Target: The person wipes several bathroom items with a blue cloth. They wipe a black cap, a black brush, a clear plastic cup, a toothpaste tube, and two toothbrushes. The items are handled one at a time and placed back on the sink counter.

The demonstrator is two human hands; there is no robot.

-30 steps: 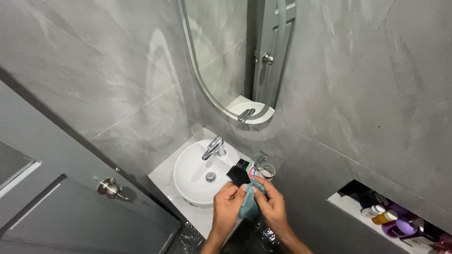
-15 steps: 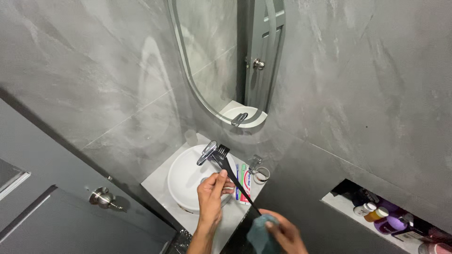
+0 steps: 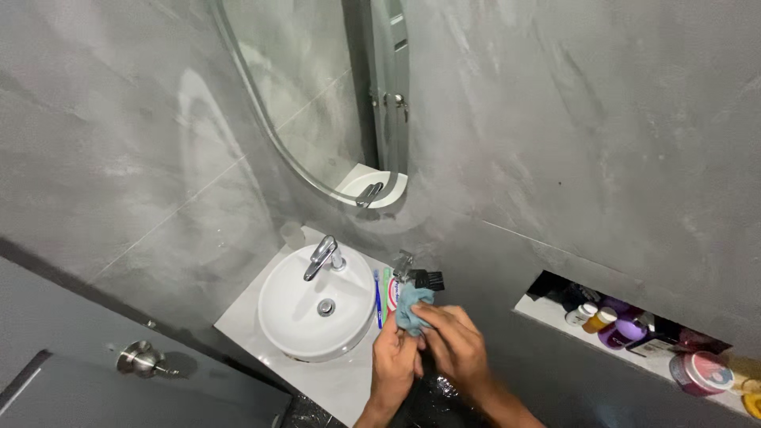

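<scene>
Blue cloth (image 3: pixel 412 305) is being gripped between both hands just right of the round white basin (image 3: pixel 317 301), above the pale counter (image 3: pixel 333 380), and it is being bunched around a black brush (image 3: pixel 428 279) whose bristled head is poking out at the top. The left hand (image 3: pixel 394 366) is being held lower, its fingers curled and pressed together around what seems to be the brush's handle, probably so the tool is being steadied while it is wiped. The right hand (image 3: pixel 453 342) is being laid over the cloth from the right, its fingertips (image 3: pixel 420 313) pinching the fabric against the brush; the grip looks to be chosen so that the cloth is being pressed close around the bristles. A blue toothbrush (image 3: pixel 377 297) and a tube (image 3: pixel 391 292) are lying on the counter between the basin and the hands, touching neither hand as far as can be told. A chrome tap (image 3: pixel 321 257) is standing at the basin's back edge beneath an oval mirror (image 3: pixel 333 103). Bottles and jars are being kept in a wall niche (image 3: pixel 634 325) well apart to the right, and a door knob (image 3: pixel 139 359) is showing at the lower left. The brush handle is being hidden by the hands and cloth, so its length cannot be judged; the forearms are being cut off by the lower edge, the dark glossy thing beneath the hands is too unclear to name, and the niche is running out of view at the right.
</scene>
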